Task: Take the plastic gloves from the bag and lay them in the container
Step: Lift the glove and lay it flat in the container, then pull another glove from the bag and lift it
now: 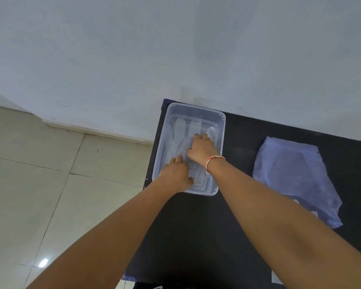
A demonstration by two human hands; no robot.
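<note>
A clear plastic container point(222, 130) stands at the far left corner of the black table point(238, 155). Thin transparent plastic gloves point(178, 130) lie flat inside it, fingers pointing away from me. Both my hands are inside the container. My left hand point(176, 174) presses palm down on the near end of the gloves. My right hand point(200, 149), with a red and white thread at the wrist, rests palm down on their middle. A bluish translucent plastic bag point(294, 176) lies flat on the table to the right.
The table stands against a pale wall point(175, 49). Beige floor tiles point(40, 184) lie to the left, below the table's left edge. Dark tabletop stretches between the container and the bag.
</note>
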